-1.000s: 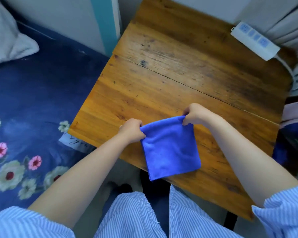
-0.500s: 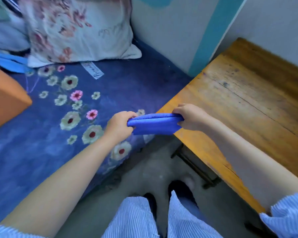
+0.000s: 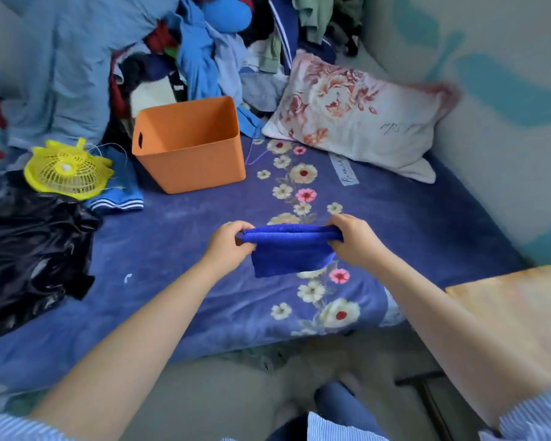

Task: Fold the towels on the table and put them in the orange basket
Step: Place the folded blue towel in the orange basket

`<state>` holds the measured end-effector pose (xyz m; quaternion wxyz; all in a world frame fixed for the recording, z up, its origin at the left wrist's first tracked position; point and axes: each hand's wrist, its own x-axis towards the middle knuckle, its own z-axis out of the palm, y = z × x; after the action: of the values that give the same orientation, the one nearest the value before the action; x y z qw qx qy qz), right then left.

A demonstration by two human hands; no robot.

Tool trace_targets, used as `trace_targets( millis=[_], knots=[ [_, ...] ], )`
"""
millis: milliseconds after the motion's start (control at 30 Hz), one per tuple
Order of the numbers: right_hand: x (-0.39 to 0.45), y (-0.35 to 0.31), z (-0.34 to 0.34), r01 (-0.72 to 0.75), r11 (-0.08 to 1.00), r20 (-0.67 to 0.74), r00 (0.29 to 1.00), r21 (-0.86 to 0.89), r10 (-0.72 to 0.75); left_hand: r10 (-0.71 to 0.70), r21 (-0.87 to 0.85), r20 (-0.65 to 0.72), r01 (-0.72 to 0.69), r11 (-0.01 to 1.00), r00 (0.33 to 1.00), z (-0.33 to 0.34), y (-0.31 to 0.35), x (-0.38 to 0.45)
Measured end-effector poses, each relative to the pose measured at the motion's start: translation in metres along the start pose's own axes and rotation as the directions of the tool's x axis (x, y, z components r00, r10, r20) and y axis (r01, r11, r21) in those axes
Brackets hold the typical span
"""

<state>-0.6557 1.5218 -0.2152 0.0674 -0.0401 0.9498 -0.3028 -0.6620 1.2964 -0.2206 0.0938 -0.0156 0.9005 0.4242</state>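
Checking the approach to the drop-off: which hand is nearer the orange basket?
Left. The left hand grips the folded blue towel's left end, just right of and below the orange basket in the image. The right hand grips the other end, farther right.

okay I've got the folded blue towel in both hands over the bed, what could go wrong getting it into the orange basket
1. The blue towel is pinched only at its top ends by the left hand and right hand; its lower part hangs loose, so the fold could open on the way.
2. The orange basket stands on the soft bed, so a push on its rim might tip it.
3. The yellow fan and clothes pile crowd the basket.
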Motion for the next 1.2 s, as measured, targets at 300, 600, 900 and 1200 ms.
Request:
trace_targets(
  millis=[300,600,900,1200],
  knots=[
    [0.089,-0.082,0.028,0.157,0.986,0.035,0.987,0.053,-0.159,-0.127,-0.288,-0.249,0.052,0.956,0.960,-0.080,-0.049,0.043],
    [0.225,-0.138,0.052,0.210,0.971,0.027,0.976,0.111,-0.214,-0.124,-0.188,-0.341,0.062,0.980,0.932,-0.162,-0.079,0.157],
    [0.382,-0.192,0.073,0.125,0.942,-0.081,0.991,0.313,-0.104,-0.205,-0.280,-0.383,0.098,0.955,0.901,-0.249,-0.105,0.298],
    [0.492,-0.224,0.093,0.131,0.721,-0.158,0.987,0.680,-0.029,-0.150,-0.294,-0.449,0.013,0.956,0.881,-0.289,-0.120,0.406]
  ],
)
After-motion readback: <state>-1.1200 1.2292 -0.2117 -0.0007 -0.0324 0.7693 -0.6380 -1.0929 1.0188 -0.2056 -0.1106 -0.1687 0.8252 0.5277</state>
